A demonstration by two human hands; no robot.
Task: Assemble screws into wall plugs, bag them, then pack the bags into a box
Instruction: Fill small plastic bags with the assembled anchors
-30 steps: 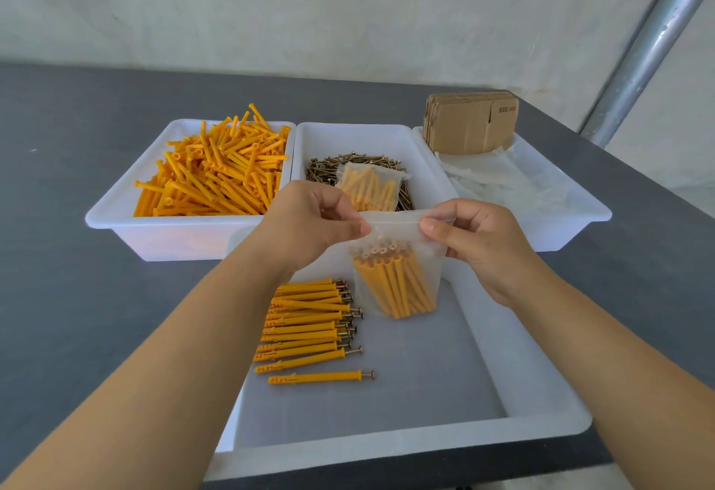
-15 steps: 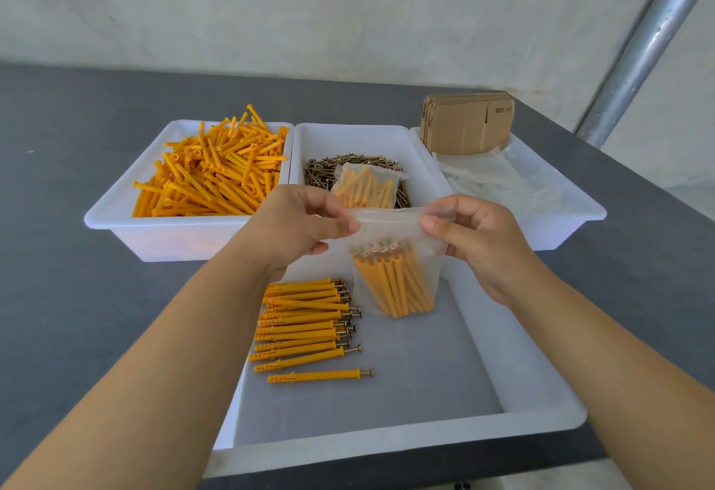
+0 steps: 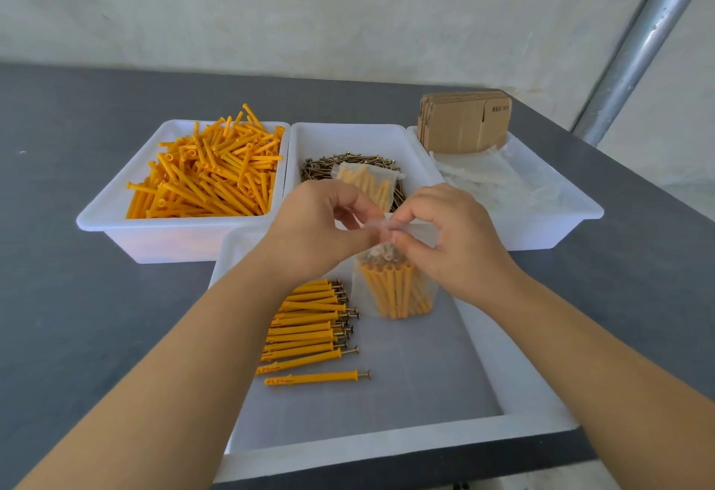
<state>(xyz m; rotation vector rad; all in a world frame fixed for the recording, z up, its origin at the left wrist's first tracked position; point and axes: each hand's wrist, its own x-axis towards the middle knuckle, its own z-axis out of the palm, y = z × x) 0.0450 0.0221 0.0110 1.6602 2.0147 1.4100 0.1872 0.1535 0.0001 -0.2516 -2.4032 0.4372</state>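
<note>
Fingers of both hands are pinching the top edge of the bag, which is hanging above the near tray. It is looking soft, slippery and bottom-heavy, so gripping at the seal seems best. Its plugs are standing upright, long axes vertical, screw heads up.

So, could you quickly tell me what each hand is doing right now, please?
Left hand: closed, pinching the top edge of the clear bag of plugs.
Right hand: closed, pinching the same bag top.
</note>
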